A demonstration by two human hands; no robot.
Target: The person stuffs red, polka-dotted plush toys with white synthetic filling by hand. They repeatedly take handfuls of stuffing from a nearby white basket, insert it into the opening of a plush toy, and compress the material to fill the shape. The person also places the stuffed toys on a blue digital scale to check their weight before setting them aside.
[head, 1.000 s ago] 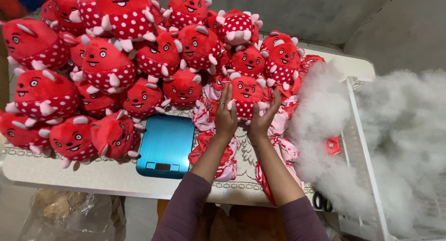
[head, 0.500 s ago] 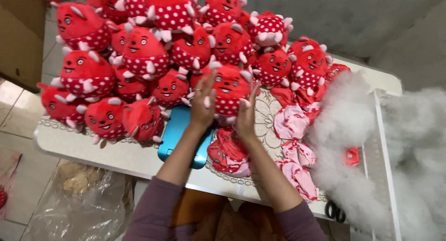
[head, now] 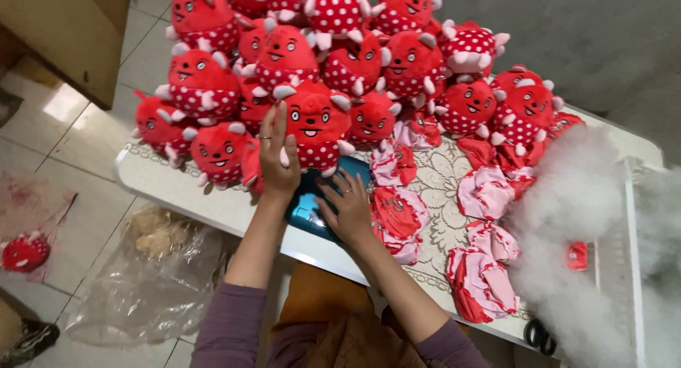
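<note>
Partly hidden, a blue scale (head: 312, 205) lay under both hands; the left hand (head: 277, 158), fingers spread, pressed a red plush toy (head: 312, 127); the right hand (head: 350, 210) rested flat, covering the scale's top.

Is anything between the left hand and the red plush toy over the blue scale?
Nothing visible: the left hand rests flat against the red plush toy, which sits on the blue scale. The right hand lies on the scale.

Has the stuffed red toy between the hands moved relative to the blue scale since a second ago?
Yes. The red toy has come from right of the blue scale to sit at its far edge.
</note>
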